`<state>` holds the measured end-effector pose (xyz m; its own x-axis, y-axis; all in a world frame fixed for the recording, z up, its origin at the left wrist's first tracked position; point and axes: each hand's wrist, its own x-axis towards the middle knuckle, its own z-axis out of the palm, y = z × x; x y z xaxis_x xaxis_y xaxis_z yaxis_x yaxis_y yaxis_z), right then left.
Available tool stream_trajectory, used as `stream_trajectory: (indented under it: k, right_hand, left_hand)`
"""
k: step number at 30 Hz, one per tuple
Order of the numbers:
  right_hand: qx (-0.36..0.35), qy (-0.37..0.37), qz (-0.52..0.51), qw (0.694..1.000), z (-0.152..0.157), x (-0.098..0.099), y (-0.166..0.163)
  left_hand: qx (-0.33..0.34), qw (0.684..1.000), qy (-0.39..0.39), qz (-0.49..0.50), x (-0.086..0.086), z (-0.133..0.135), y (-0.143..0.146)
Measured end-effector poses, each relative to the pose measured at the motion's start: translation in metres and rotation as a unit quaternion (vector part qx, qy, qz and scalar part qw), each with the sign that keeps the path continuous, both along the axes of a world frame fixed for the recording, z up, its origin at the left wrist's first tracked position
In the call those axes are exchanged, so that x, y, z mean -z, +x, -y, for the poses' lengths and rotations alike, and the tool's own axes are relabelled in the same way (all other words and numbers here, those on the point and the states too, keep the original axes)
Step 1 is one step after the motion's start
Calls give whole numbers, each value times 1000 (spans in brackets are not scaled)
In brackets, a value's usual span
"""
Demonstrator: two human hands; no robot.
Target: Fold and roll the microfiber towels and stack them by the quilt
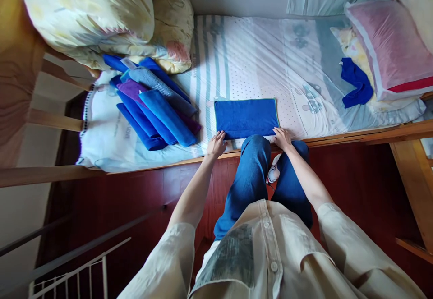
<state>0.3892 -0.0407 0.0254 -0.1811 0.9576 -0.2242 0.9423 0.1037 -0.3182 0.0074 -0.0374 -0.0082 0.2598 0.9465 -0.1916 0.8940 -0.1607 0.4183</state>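
Note:
A blue towel (246, 116) with a thin greenish edging lies folded into a flat rectangle near the front edge of the bed. My left hand (217, 144) has its bent fingers closed on the near left corner of this towel. At the near right corner, the fingers of my right hand (282, 137) grip the towel too. Left of it sits a pile of rolled or folded cloths (165, 116), mostly blue, with a purple one (131, 90) and a grey-blue one (152, 82) among them. A crumpled blue cloth (356, 82) lies farther right.
The bed (243, 55) has a patterned sheet and a wooden frame edge (389, 132). A bulky yellow quilt (98, 15) fills the back left, and a pink pillow (392, 42) is at the right. A white metal rack (84, 272) stands at lower left, above the red floor (352, 181).

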Motion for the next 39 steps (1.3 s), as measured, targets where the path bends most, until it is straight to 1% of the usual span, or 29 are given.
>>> stream_trajectory:
  k: [3, 6, 9, 12, 15, 18, 21, 24, 28, 30, 32, 35, 37, 39]
  right_hand:
    - [21, -11, 17, 1000, -5, 6, -4]
    - [24, -1, 30, 999, -12, 12, -5]
    - [10, 12, 43, 999, -21, 17, -5]
    - [-5, 14, 48, 999, -30, 18, 0]
    - [-13, 12, 16, 1000, -37, 15, 10]
    - [4, -2, -48, 999, -41, 12, 25]
    - [44, -20, -122, 991, -43, 9, 37]
    - [82, -24, -199, 976, -44, 8, 41]
    - [114, -31, -268, 956, -46, 6, 37]
    - [126, -42, -288, 948, -48, 6, 35]
    - [147, -47, -298, 942, -50, 6, 36]
    - [197, -55, -294, 934, -52, 8, 39]
    - [222, -76, -290, 928, -53, 9, 40]
    - [228, -100, -285, 926, -53, 10, 41]
  left_hand:
    - [-15, 999, 1, -28, 2, -2, 6]
    - [-18, 998, 5, -57, 3, -5, 9]
    - [3, 996, 15, -86, 1, -12, 10]
    - [33, 992, 12, -118, -5, -21, 7]
    - [44, 990, -10, -137, -13, -29, -1]
    - [32, 992, -24, -123, -20, -30, -12]
    - [-4, 996, -35, -81, -24, -26, -22]
    - [-65, 997, -33, 3, -26, -21, -27]
    - [-180, 977, -53, 103, -30, -18, -22]
    - [-213, 966, -60, 133, -31, -18, -18]
    - [-238, 960, -57, 138, -29, -19, -16]
    - [-277, 953, -56, 113, -25, -21, -18]
    - [-296, 948, -63, 97, -22, -20, -21]
    - [-306, 945, -72, 87, -21, -19, -23]
